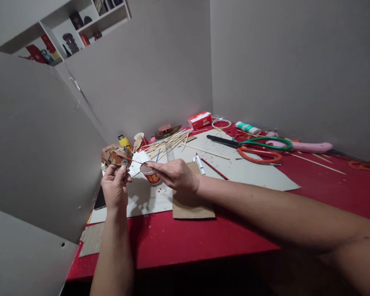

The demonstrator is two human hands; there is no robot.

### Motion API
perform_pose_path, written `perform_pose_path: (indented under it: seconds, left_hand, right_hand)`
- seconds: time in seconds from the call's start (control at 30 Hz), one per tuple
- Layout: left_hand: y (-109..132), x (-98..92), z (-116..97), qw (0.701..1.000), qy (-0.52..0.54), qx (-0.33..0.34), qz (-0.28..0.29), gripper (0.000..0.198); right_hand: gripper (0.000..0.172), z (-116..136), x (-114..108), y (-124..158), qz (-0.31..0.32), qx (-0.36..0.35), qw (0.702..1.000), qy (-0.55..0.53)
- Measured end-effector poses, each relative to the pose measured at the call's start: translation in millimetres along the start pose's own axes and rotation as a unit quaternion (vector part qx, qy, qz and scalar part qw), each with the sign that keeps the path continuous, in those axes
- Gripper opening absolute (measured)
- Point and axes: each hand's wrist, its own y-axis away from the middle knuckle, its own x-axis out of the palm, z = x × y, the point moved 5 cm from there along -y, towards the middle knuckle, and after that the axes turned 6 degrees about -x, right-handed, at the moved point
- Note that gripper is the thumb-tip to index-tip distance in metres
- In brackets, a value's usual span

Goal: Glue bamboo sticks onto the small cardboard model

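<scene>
My left hand (115, 181) holds up a small brown craft model (111, 154) with dark patches, its fingers closed round the lower side. A thin stick (137, 161) is pinched in my right hand (177, 174), and its far end reaches the model's side; whether it carries bristles I cannot make out. Just below the stick stands a red paper cup (152, 177) with a white rim and gold lettering. Under my right wrist lies a piece of brown cardboard (193, 207).
Large scissors (249, 146) with green and orange handles lie at right, near a pink-handled tool (311, 147). Behind are a pile of wooden sticks (165, 146), a model boat (168, 131) and a red box (200, 120). A grey partition (40, 144) borders the left side.
</scene>
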Motion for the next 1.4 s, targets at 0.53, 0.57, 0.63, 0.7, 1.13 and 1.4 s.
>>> perform_pose_path:
  seconds: [0.53, 0.57, 0.63, 0.7, 1.13, 1.4]
  left_hand:
    - [-7.0, -9.2, -1.3, 0.998, -0.002, 0.053, -0.032, 0.028]
    - [-7.1, -9.3, -0.5, 0.998, -0.005, 0.055, -0.03, 0.027]
    - [-7.2, -9.5, 0.2, 0.997, -0.013, 0.062, -0.031, 0.026]
    - [-7.5, -10.1, 0.2, 0.997, -0.018, 0.07, -0.038, 0.026]
    - [-14.0, -16.3, -2.8, 0.998, 0.029, 0.046, -0.046, 0.031]
    - [-13.5, -17.1, -4.3, 0.989, 0.14, -0.045, -0.02, 0.037]
  right_hand:
    - [0.033, -21.4, -49.1, -28.1, -0.141, 0.162, 0.968, -0.131]
    - [0.029, -23.2, -54.2, -31.7, -0.155, 0.183, 0.959, -0.154]
    - [0.019, -25.7, -62.9, -38.0, -0.178, 0.214, 0.939, -0.201]
    - [0.013, -28.3, -69.0, -42.3, -0.192, 0.236, 0.921, -0.244]
    - [0.028, -46.9, -22.6, -35.3, -0.093, 0.259, 0.906, -0.323]
    - [0.024, -43.5, -7.0, -33.4, -0.047, 0.208, 0.949, -0.232]
